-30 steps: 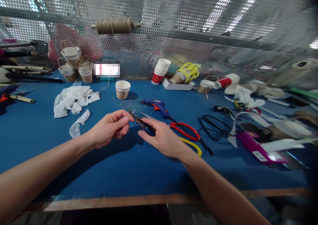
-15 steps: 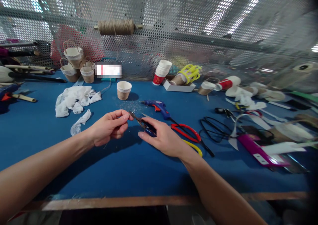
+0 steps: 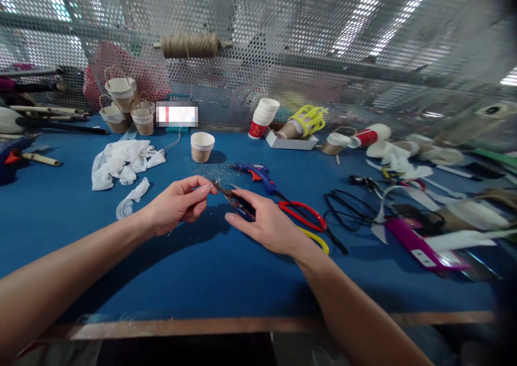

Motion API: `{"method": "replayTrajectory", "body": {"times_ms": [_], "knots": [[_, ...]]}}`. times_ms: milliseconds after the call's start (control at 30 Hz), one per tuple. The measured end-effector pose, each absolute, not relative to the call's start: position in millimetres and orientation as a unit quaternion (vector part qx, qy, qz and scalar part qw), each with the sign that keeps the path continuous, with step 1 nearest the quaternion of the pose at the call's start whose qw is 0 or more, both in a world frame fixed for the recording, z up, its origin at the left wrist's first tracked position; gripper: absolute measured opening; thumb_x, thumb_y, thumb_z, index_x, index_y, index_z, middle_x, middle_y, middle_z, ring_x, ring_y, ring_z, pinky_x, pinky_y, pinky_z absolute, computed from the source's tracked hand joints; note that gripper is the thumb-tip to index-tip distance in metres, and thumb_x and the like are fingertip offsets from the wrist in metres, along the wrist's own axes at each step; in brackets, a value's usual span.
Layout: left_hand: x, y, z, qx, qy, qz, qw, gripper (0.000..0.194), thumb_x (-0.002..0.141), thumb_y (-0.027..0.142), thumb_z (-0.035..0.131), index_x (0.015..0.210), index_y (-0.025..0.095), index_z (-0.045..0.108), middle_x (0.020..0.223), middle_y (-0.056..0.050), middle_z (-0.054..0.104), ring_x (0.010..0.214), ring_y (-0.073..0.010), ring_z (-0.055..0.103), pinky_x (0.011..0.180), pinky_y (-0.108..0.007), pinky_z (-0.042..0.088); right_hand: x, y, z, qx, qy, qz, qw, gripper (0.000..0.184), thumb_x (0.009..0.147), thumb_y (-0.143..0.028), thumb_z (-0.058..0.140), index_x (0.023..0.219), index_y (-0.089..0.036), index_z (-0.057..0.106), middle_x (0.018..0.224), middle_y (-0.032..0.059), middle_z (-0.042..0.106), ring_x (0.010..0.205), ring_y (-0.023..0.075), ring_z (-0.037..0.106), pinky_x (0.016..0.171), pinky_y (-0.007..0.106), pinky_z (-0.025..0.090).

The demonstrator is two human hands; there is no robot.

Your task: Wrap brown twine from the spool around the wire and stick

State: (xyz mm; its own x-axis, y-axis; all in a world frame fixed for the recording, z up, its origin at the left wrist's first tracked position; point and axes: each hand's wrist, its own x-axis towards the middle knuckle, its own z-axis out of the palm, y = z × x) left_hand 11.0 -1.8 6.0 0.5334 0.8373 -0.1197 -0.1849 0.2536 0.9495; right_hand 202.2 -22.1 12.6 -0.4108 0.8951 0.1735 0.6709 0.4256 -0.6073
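My right hand (image 3: 264, 220) is wrapped round a pair of pliers (image 3: 238, 203) with dark blue handles. Their narrow jaws point up and left, meeting the fingertips of my left hand (image 3: 181, 204). Thumb and forefinger of that left hand are pinched together at the jaw tips, on something too small to make out. Beyond the hands stands a small cup (image 3: 202, 147) wrapped in burlap with a white rim. A blue glue gun (image 3: 256, 174) lies just past my right hand. Small pale bits are scattered on the table between the cup and the pliers.
White lace (image 3: 121, 161) lies heaped on the blue table (image 3: 194, 285) at left, behind it several burlap cups (image 3: 121, 94) with handles. Red-handled scissors (image 3: 302, 215), a black cable (image 3: 351, 209) and a purple tool (image 3: 428, 244) lie to the right. Stacked paper cups (image 3: 264, 118) stand at the back.
Hardly anything differs. Both hands and the pliers keep nearly the same place and grip; the whole view has shifted very slightly.
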Motion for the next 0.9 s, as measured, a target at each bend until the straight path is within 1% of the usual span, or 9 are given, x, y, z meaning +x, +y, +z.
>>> {"method": "replayTrajectory", "body": {"times_ms": [167, 267, 333, 367, 433, 500, 567, 733, 900], "knots": [[10.6, -0.3, 5.7, 0.517, 0.347, 0.356, 0.697, 0.017, 0.079, 0.032, 0.052, 0.079, 0.016, 0.051, 0.044, 0.006, 0.041, 0.037, -0.0029, 0.025, 0.038, -0.016, 0.016, 203.5, -21.2, 13.0, -0.486, -0.807, 0.240, 0.236, 0.036, 0.077, -0.033, 0.054, 0.108, -0.015, 0.054, 0.098, 0.0094, 0.063, 0.089, 0.0229, 0.059, 0.077, 0.038, 0.048], [8.6, 0.9, 6.0, 0.530, 0.347, 0.350, 0.690, 0.016, 0.080, 0.031, 0.052, 0.076, 0.016, 0.050, 0.048, 0.005, 0.047, 0.040, -0.0036, 0.033, 0.040, -0.015, 0.023, 203.2, -22.5, 15.1, -0.483, -0.804, 0.256, 0.232, 0.032, 0.078, -0.033, 0.053, 0.104, -0.015, 0.056, 0.092, 0.0080, 0.063, 0.090, 0.0231, 0.058, 0.077, 0.038, 0.048], [6.6, 1.6, 6.9, 0.536, 0.327, 0.337, 0.702, 0.016, 0.080, 0.031, 0.051, 0.076, 0.016, 0.049, 0.057, 0.002, 0.054, 0.045, -0.0043, 0.040, 0.044, -0.016, 0.029, 203.1, -23.5, 16.3, -0.477, -0.802, 0.269, 0.240, 0.030, 0.079, -0.033, 0.052, 0.103, -0.016, 0.056, 0.089, 0.0065, 0.063, 0.089, 0.0224, 0.058, 0.078, 0.037, 0.047], [5.6, 2.0, 7.4, 0.538, 0.316, 0.328, 0.710, 0.016, 0.081, 0.031, 0.049, 0.077, 0.016, 0.049, 0.060, 0.001, 0.056, 0.046, -0.0045, 0.041, 0.045, -0.016, 0.030, 203.1, -24.0, 16.7, -0.473, -0.801, 0.276, 0.244, 0.029, 0.079, -0.033, 0.052, 0.103, -0.017, 0.056, 0.088, 0.0059, 0.063, 0.089, 0.0220, 0.058, 0.078, 0.037, 0.047], [4.1, 2.5, 8.3, 0.544, 0.303, 0.308, 0.719, 0.018, 0.083, 0.033, 0.046, 0.080, 0.016, 0.051, 0.058, 0.001, 0.056, 0.043, -0.0036, 0.037, 0.042, -0.016, 0.026, 203.5, -24.6, 17.2, -0.465, -0.800, 0.289, 0.246, 0.030, 0.078, -0.033, 0.052, 0.103, -0.017, 0.056, 0.089, 0.0055, 0.063, 0.088, 0.0214, 0.058, 0.079, 0.036, 0.047], [3.5, 2.8, 9.1, 0.552, 0.310, 0.299, 0.714, 0.020, 0.084, 0.034, 0.043, 0.083, 0.016, 0.053, 0.050, 0.004, 0.050, 0.038, -0.0029, 0.030, 0.038, -0.016, 0.018, 204.2, -24.9, 17.3, -0.459, -0.798, 0.302, 0.247, 0.031, 0.078, -0.034, 0.053, 0.103, -0.017, 0.056, 0.091, 0.0056, 0.063, 0.088, 0.0207, 0.058, 0.079, 0.035, 0.047], [3.7, 2.9, 9.7, 0.560, 0.321, 0.301, 0.703, 0.021, 0.084, 0.034, 0.044, 0.083, 0.016, 0.054, 0.045, 0.005, 0.045, 0.037, -0.0030, 0.028, 0.037, -0.016, 0.015, 205.0, -24.9, 17.3, -0.453, -0.795, 0.317, 0.249, 0.032, 0.078, -0.034, 0.054, 0.105, -0.017, 0.055, 0.095, 0.0057, 0.062, 0.087, 0.0195, 0.058, 0.078, 0.034, 0.047], [4.8, 1.5, 9.8, 0.557, 0.327, 0.312, 0.697, 0.020, 0.083, 0.033, 0.047, 0.081, 0.014, 0.053, 0.045, 0.006, 0.044, 0.038, -0.0028, 0.029, 0.038, -0.015, 0.016, 205.5, -24.6, 18.2, -0.458, -0.792, 0.325, 0.241, 0.030, 0.078, -0.033, 0.054, 0.103, -0.016, 0.056, 0.094, 0.0051, 0.062, 0.089, 0.0192, 0.058, 0.079, 0.033, 0.046], [6.1, -0.4, 9.2, 0.508, 0.304, 0.332, 0.735, 0.016, 0.081, 0.027, 0.051, 0.074, 0.012, 0.052, 0.055, 0.002, 0.053, 0.040, -0.0017, 0.031, 0.040, -0.015, 0.022, 204.2, -24.8, 19.1, -0.447, -0.794, 0.330, 0.245, 0.033, 0.079, -0.031, 0.053, 0.109, -0.017, 0.056, 0.099, 0.0048, 0.062, 0.090, 0.0178, 0.058, 0.080, 0.030, 0.045]]}}
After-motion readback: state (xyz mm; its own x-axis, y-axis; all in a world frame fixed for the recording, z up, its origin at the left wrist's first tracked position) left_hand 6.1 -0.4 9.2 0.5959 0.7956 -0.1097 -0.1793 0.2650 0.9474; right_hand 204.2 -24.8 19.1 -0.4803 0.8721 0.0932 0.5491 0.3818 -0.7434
